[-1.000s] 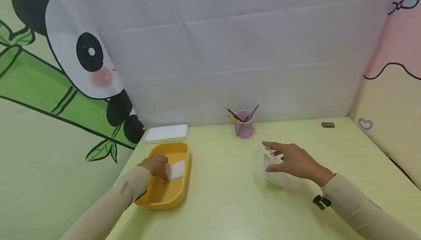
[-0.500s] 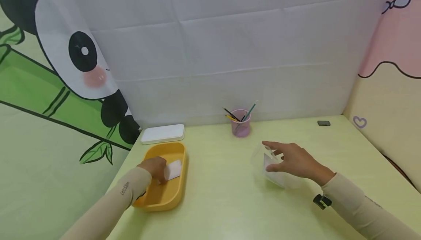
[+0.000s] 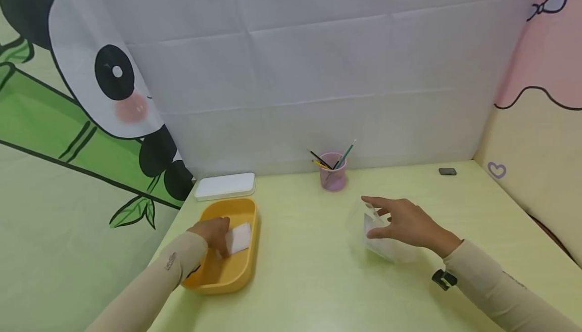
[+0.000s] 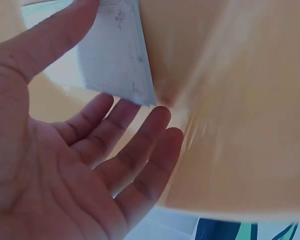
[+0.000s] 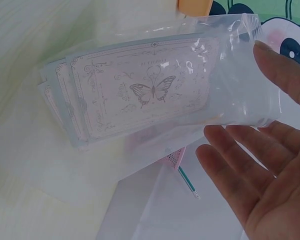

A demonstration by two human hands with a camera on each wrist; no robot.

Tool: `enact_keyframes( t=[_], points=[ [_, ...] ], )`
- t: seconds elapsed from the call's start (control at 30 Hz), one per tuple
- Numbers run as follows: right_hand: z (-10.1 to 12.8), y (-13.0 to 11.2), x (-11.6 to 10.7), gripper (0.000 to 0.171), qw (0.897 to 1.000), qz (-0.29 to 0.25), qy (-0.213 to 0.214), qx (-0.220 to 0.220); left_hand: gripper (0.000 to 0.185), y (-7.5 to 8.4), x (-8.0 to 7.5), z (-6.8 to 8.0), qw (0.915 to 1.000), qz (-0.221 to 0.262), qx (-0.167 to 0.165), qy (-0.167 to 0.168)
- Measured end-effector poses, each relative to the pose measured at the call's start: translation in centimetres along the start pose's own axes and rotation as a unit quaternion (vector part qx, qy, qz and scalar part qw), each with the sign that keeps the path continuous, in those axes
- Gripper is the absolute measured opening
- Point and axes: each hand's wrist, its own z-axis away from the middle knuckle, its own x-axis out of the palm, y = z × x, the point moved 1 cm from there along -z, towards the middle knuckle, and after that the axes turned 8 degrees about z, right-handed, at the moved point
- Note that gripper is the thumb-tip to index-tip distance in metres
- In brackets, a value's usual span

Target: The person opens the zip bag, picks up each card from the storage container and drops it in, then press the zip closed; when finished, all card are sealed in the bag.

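Note:
My left hand (image 3: 212, 234) reaches into a yellow tray (image 3: 254, 251) on the left of the table, around a small stack of whitish printed cards (image 3: 239, 238). In the left wrist view the thumb lies across the cards (image 4: 115, 55), with fingertips at their lower edge. On the right, my right hand (image 3: 406, 222) holds a clear plastic bag (image 5: 235, 85) near its mouth, thumb on one edge and fingers on the opposite one. Several bordered cards (image 5: 145, 90) sit inside the bag, the front one with a butterfly print.
Behind the tray lies a white flat box (image 3: 226, 186). A pink mesh cup (image 3: 333, 178) with several pencils stands by the back wall (image 3: 295, 69). Far right, a small dark object (image 3: 447, 171) rests on the pale yellow table (image 3: 309, 271).
The left fingers and thumb have shifted slightly over the cards in the tray, which have moved a little. The right hand and the bag stay almost still. The head view has shifted slightly.

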Motion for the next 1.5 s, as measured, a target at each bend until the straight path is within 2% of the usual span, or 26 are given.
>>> enact_keyframes(
  t=[0.13, 0.3, 0.47, 0.63, 0.9, 1.1, 1.3, 1.5],
  points=[
    [0.0, 0.1, 0.1, 0.083, 1.0, -0.003, 0.001, -0.003, 0.084, 0.1, 0.0, 0.3, 0.9999, 0.008, 0.007, 0.01],
    [0.0, 0.3, 0.4, 0.083, 1.0, -0.003, 0.0, -0.006, 0.074, 0.1, 0.4, 1.0, 0.9991, 0.032, 0.024, 0.014],
    [0.0, 0.3, 0.7, 0.083, 1.0, -0.006, -0.004, -0.005, 0.071, 0.0, 0.8, 1.3, 0.9985, 0.048, 0.021, 0.019],
    [0.0, 0.2, 0.6, 0.083, 1.0, 0.001, -0.005, -0.005, 0.076, 0.0, 0.8, 1.3, 0.9987, 0.05, 0.007, 0.01],
    [-0.1, 0.3, 0.5, 0.083, 1.0, -0.005, -0.007, -0.005, 0.071, 0.3, 0.1, 1.5, 0.9993, 0.026, 0.025, 0.007],
    [-0.1, 0.3, 0.5, 0.083, 1.0, -0.007, -0.01, -0.004, 0.069, 0.4, -0.2, 2.2, 0.9983, 0.039, 0.031, 0.032],
    [-0.2, 0.3, 0.4, 0.083, 1.0, -0.008, -0.01, -0.007, 0.068, 0.0, -0.8, 2.9, 0.9948, 0.063, 0.053, 0.06],
    [-0.4, 0.2, 0.3, 0.083, 1.0, -0.008, -0.007, -0.015, 0.072, -0.3, -2.4, 3.6, 0.9922, 0.078, 0.051, 0.083]
  ],
)
